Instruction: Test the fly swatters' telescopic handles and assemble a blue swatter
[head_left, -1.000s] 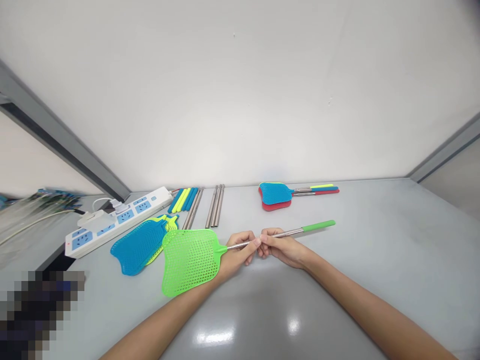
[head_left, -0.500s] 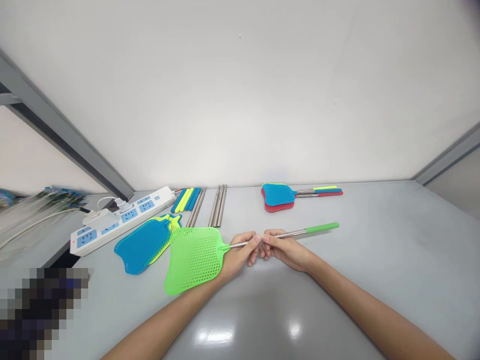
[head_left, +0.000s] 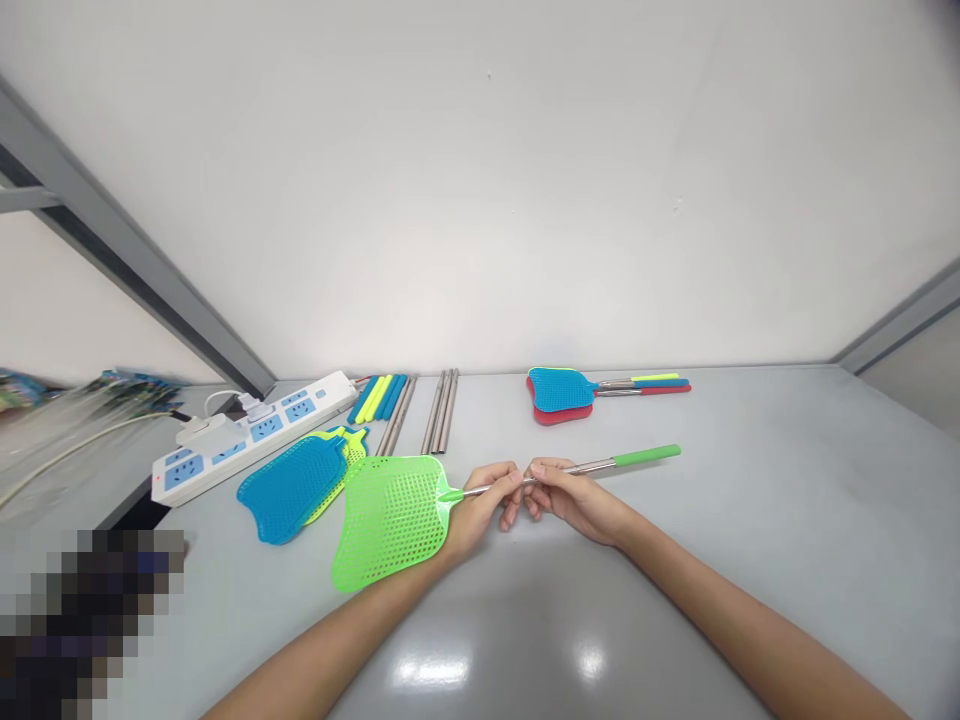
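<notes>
A green fly swatter with a metal rod and a green grip is held over the table, its perforated head to the left. My left hand pinches the rod near the head. Close beside it, my right hand pinches the same rod further toward the grip. Both hands are closed, with a small gap between their fingertips. The swatter's head lies across my left wrist and overlaps the edge of a yellow swatter head. A blue swatter head rests partly over the yellow ones.
Behind stand blue and yellow grips in a row, then several metal rods. Whole swatters in blue, red and yellow are stacked at the back. A white power strip with plugs lies left, near plastic bags.
The hands have drawn slightly apart, showing a little of the rod between the fingertips. The view has shifted a little; the other things lie as before.
</notes>
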